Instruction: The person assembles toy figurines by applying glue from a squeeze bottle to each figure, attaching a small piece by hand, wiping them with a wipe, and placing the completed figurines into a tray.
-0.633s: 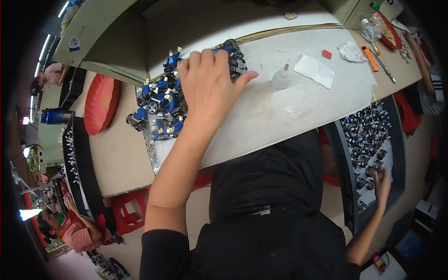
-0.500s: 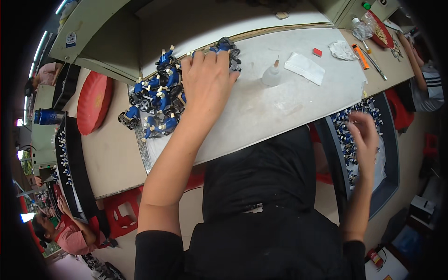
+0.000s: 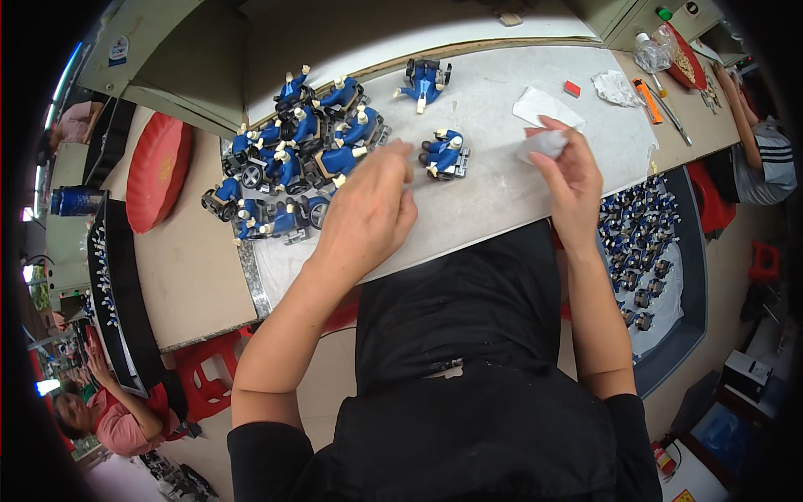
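Observation:
My right hand (image 3: 573,188) holds a small translucent squeeze bottle (image 3: 545,146) above the white sheet, tilted, with its thin tip hidden. My left hand (image 3: 368,213) hovers at the front right of a heap of blue figurines (image 3: 284,163) on wheeled grey and black bases. Its fingers are bent, the thumb apart from them, and nothing shows between them. A single figurine (image 3: 445,156) on a grey wheeled base sits between my hands, just off the left fingertips. Farther back lies another figurine (image 3: 424,86), its head toward me.
White tissue (image 3: 535,107), a red block (image 3: 571,88), crumpled paper (image 3: 617,89) and an orange cutter (image 3: 647,102) lie at the right. A grey bin (image 3: 698,309) of figurines stands beside my right arm. A red tray (image 3: 159,171) lies at the left. Co-workers sit on both sides.
My right hand has come from the bin to the table and lifted the bottle. My left hand has drawn back toward me, and two figurines now sit apart from the heap.

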Tool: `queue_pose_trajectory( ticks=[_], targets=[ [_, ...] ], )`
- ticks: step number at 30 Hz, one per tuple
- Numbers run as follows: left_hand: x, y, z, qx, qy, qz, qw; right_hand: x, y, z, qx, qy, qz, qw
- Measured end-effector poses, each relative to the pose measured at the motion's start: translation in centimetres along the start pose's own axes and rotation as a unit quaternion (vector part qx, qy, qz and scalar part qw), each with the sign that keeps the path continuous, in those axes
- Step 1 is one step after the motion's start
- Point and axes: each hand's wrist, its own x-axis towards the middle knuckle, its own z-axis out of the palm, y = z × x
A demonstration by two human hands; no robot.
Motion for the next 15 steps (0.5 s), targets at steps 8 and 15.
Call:
queue_pose_trajectory(
  ticks=[8, 15],
  targets=[
    [2.0, 2.5, 3.8, 0.01, 0.142, -0.118, 0.983, -4.1, -2.4, -1.8, 0.078, 0.071, 0.042, 0.994],
    [1.1, 0.5, 3.4, -0.114, 0.074, -0.064, 0.989, -6.6, -2.3, -2.5, 0.095, 0.122, 0.081, 0.985]
  ],
)
